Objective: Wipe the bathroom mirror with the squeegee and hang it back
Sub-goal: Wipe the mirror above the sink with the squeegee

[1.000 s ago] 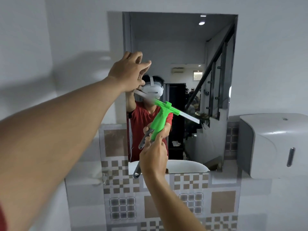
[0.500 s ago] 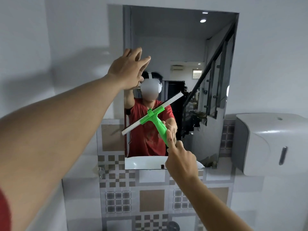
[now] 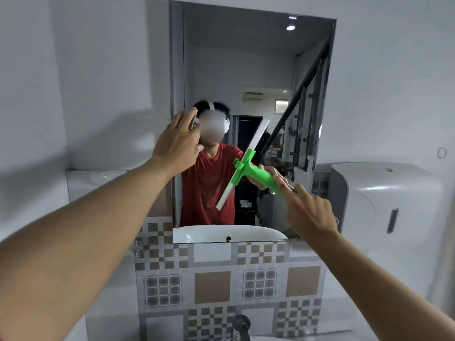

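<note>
The wall mirror (image 3: pixel 246 70) fills the upper middle of the head view. A green squeegee (image 3: pixel 248 168) with a white blade lies against the glass, its blade tilted steeply from lower left to upper right. My right hand (image 3: pixel 307 210) grips the green handle at the mirror's right side, index finger stretched along it. My left hand (image 3: pixel 178 143) is raised at the mirror's left edge with loosely spread fingers and holds nothing. The mirror reflects a person in a red shirt.
A white wall dispenser (image 3: pixel 384 203) hangs right of the mirror. Patterned grey and brown tiles (image 3: pixel 214 286) cover the wall below. A dark tap (image 3: pixel 242 326) stands at the bottom edge. A small ring hook (image 3: pixel 442 152) sits on the right wall.
The squeegee has swung from near horizontal to steeply tilted and shifted right across the glass. My right hand moved right. My left hand dropped slightly along the mirror's left edge.
</note>
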{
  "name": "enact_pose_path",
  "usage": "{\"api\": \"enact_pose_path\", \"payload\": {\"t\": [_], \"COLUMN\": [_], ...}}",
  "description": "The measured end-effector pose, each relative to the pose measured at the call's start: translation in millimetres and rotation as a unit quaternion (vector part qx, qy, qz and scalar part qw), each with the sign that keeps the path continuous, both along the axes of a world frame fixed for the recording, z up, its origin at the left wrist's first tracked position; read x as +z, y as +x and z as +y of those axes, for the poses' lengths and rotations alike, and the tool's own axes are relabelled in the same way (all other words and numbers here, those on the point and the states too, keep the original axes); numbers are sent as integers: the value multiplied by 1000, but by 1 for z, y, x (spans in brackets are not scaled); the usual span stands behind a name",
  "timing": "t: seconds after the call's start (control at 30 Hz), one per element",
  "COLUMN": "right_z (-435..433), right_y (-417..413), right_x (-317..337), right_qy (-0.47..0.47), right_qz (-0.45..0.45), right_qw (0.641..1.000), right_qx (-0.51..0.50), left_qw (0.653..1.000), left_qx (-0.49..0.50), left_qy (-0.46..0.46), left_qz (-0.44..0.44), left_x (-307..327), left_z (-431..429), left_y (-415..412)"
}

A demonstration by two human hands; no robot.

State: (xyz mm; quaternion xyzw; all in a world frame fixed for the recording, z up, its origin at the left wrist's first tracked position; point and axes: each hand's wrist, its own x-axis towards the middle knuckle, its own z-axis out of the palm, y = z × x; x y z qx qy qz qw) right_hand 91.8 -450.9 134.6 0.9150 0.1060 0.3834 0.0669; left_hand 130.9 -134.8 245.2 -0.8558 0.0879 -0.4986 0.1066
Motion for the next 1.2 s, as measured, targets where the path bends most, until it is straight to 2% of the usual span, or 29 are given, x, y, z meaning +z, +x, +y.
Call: {"api": "enact_pose_path", "payload": {"t": [0.17,0.37,0.7,0.9,1.07,1.2], "right_z": [-23,-22,-15,16,58,88], "right_y": [0,3,-6,-11,-14,-12], "right_x": [-16,-27,-75,-103,-120,-132], "right_qy": [85,124,266,372,484,557], "right_qz": [14,20,84,116,138,146], "right_qw": [996,992,960,921,864,816], "right_qx": [-5,-7,-22,-4,20,50], "left_qw": [1000,1000,1000,1000,998,999], "left_qx": [0,0,-2,9,33,13], "left_qy": [-6,0,4,20,41,36], "left_qz": [1,2,3,12,16,23], "left_x": [1,2,2,6,13,15], "left_z": [-2,-2,-2,2,3,3], "left_y": [-1,-4,-3,-4,-9,-9]}}
